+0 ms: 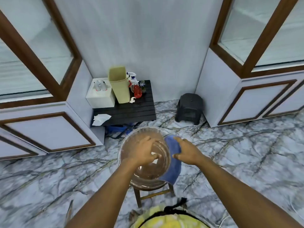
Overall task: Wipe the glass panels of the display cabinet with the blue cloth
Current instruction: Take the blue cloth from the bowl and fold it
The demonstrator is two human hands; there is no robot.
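Note:
The blue cloth (172,163) hangs over the right rim of a clear glass bowl (148,180), which stands on a small wooden stool (139,195). My right hand (185,151) lies on the cloth's upper part, thumb and fingers spread around its fold at the rim. My left hand (143,150) reaches into the bowl with its fingers apart; a small white patch shows beside the fingertips. Display cabinets with brown-framed glass panels stand to the left (32,55) and to the right (271,38), both out of arm's reach.
A low black slatted table (131,111) in the corner carries a white box, a tall yellow-green bin (119,84), spray bottles (135,86) and crumpled tissues. A black plastic stool (189,107) sits by the right cabinet. The floor is marbled tile.

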